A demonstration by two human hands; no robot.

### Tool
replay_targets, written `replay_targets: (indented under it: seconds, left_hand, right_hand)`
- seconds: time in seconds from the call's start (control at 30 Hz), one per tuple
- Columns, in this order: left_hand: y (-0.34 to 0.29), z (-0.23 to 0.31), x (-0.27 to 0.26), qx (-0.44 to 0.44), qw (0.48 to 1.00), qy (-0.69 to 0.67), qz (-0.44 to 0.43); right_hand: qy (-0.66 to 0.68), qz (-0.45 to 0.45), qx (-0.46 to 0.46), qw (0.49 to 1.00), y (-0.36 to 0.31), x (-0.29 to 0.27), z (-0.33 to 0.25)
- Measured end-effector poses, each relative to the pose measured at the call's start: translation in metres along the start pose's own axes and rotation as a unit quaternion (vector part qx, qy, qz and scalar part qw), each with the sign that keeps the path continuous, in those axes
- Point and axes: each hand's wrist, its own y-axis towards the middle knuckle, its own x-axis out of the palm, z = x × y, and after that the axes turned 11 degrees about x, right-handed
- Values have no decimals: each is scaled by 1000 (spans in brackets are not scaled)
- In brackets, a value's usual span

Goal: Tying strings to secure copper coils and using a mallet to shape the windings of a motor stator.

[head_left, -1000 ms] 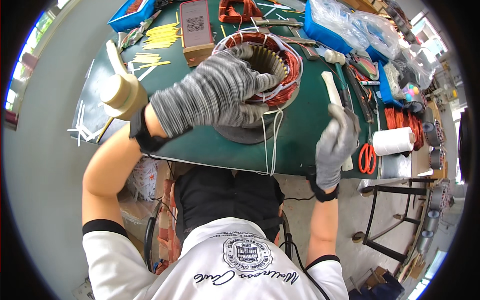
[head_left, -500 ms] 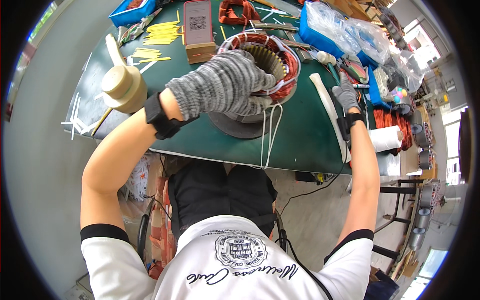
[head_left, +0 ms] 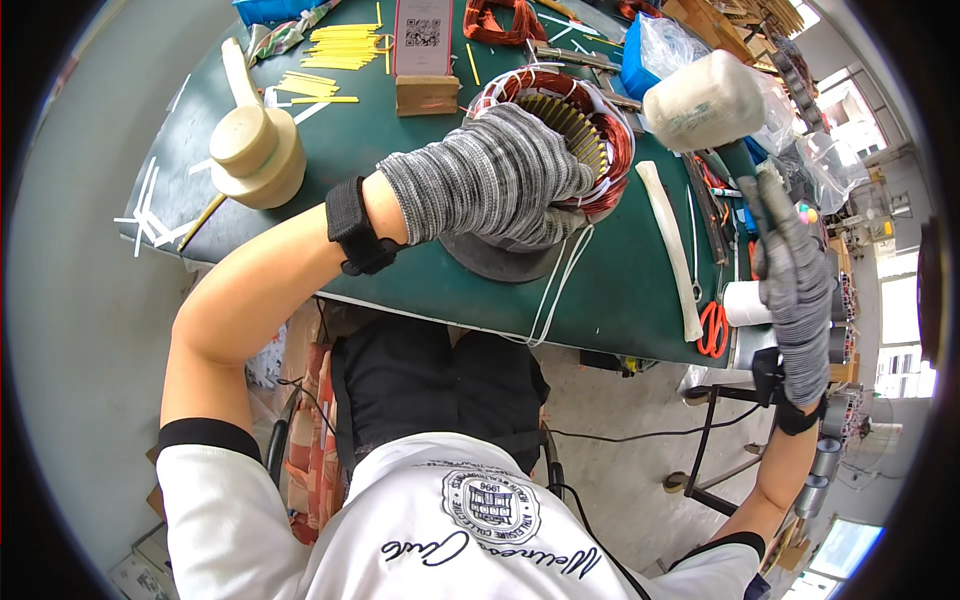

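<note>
A motor stator (head_left: pixel 618 150) with red-brown copper windings and yellow slot liners sits tilted on a dark round base (head_left: pixel 495 262). My left hand (head_left: pixel 490 180), in a grey knitted glove, is closed over the stator's near left rim, thumb toward the front. White lacing cord (head_left: pixel 562 285) hangs from the windings over the table's front. At the right, my gloved right hand (head_left: pixel 797 275) is closed round the dark handle of a mallet (head_left: pixel 703 102). The mallet's big pale head is raised, to the right of the stator and apart from it.
A pale cylindrical block with a handle (head_left: pixel 258 160) stands left on the green table (head_left: pixel 350 260). Yellow strips (head_left: pixel 345 47), a phone on a wooden block (head_left: pixel 426 95) and a copper coil (head_left: pixel 503 22) lie behind. Right are a pale flat bar (head_left: pixel 670 250), scissors (head_left: pixel 713 330) and a thread spool (head_left: pixel 747 303).
My right hand has lifted the mallet off the table's right side, up and toward me. The scissors now show. My left hand stays on the stator; the view has shifted slightly.
</note>
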Motion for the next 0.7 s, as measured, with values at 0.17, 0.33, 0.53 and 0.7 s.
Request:
replay_targets:
  seconds: [0.17, 0.33, 0.53, 0.7]
  left_hand:
    - [-15, 1, -7, -59, 996, 6, -63]
    - [-12, 0, -15, -43, 998, -23, -51]
    - [-11, -17, -11, 21, 997, 50, -51]
    - [-15, 0, -18, -53, 962, 258, 70]
  right_hand:
    - [-59, 1, -51, 997, 13, 19, -1]
    - [-58, 59, -73, 994, -10, 68, 49]
    - [235, -5, 192, 953, -16, 136, 88]
    - [-184, 227, -127, 948, 25, 146, 73]
